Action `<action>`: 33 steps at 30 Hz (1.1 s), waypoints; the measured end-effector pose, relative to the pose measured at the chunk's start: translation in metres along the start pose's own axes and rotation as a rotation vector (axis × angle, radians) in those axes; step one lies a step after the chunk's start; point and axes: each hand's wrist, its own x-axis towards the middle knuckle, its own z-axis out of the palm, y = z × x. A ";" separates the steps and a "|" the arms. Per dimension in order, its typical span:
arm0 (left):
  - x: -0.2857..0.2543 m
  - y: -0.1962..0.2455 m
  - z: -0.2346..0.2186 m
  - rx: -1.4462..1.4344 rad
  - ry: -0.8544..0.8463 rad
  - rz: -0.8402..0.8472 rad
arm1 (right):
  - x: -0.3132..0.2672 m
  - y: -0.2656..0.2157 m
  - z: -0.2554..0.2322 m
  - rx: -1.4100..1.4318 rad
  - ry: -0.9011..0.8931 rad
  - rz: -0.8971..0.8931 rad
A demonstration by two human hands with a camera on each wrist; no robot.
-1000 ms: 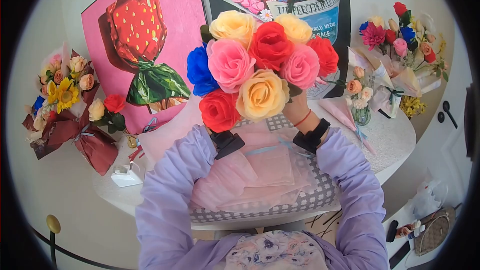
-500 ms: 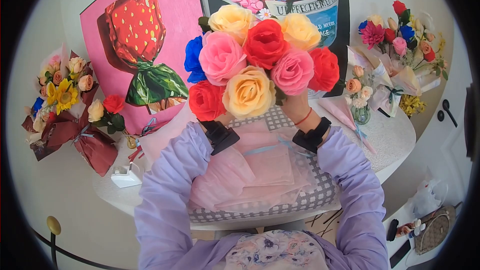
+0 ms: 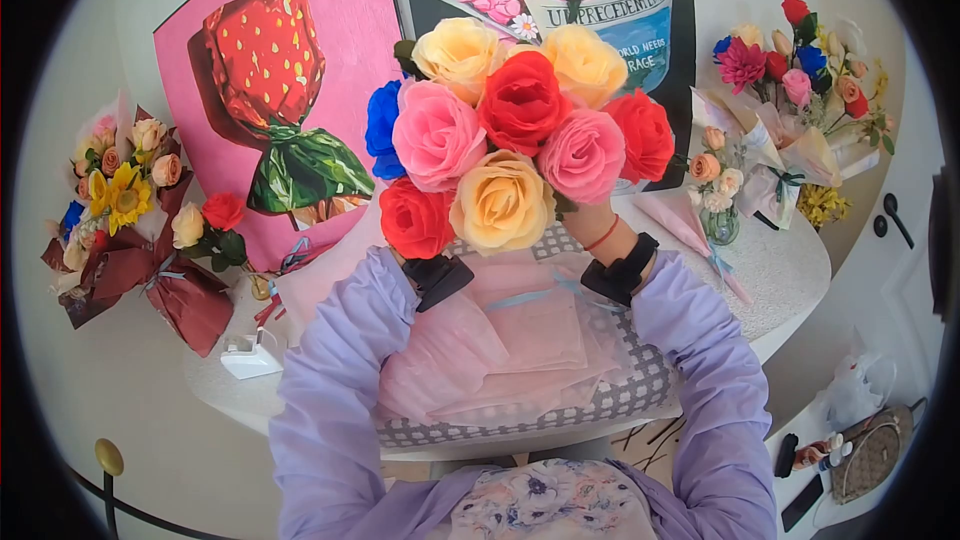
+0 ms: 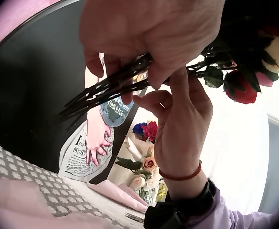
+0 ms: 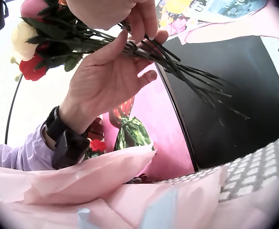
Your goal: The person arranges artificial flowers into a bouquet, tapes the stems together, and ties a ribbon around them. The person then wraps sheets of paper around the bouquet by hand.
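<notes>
A bouquet of red, pink, cream and blue roses [image 3: 502, 202] is held up in front of the chest, heads toward the head camera. In the head view the blooms hide most of both hands. My left hand [image 5: 99, 88] grips the bundle of dark stems [image 5: 180, 71] below the leaves, as the right wrist view shows. Close beside it, my right hand [image 4: 183, 129] holds the same stems with its fingers and thumb. The bare stem ends fan out past both hands, away from the blooms.
Pink wrapping paper [image 3: 530, 340] and a pale blue ribbon lie on a checked cloth [image 3: 640, 390]. A white tape dispenser [image 3: 250, 353] stands left. Wrapped bouquets stand at the left [image 3: 185, 290] and right [image 3: 800, 165], near a small glass vase [image 3: 720, 227]. Two paintings lean behind.
The bouquet first shifted left and turned slightly, then came a little lower in the head view. Both hands have stayed on the stems, the left wrist drifting slightly left.
</notes>
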 end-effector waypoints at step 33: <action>0.006 0.000 0.010 -0.123 -0.039 -0.056 | -0.020 0.027 0.015 0.302 -0.269 0.090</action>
